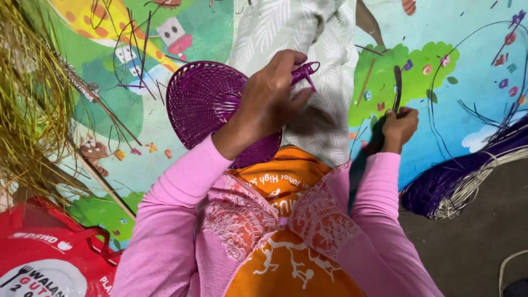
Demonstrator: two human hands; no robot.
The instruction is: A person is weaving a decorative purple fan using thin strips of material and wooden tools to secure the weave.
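The head camera looks down on the left hand (pixel 269 102), just above the middle of the frame, closed around the neck of a purple woven fan (pixel 203 107), with thumb and fingers pinching the looped handle end (pixel 306 71). The fan's heart-shaped blade spreads to the left of that hand and looks fully woven, its edge closed all round; only the handle loop seems to be in work, with short strand ends sticking out beside it. The right hand (pixel 400 125), at the right of centre, is gripped round a dark, narrow tool (pixel 397 88) that points upward; whether it is a blade cannot be told. Under both hands lie a pale leaf-patterned cloth (pixel 319 33) and a bright cartoon-printed mat (pixel 440 71). At the right edge is a bundle of purple and pale strips (pixel 467 176), at the left edge a mass of yellow-green fibres (pixel 27 99), and in the lower left corner a red bag (pixel 44 258).
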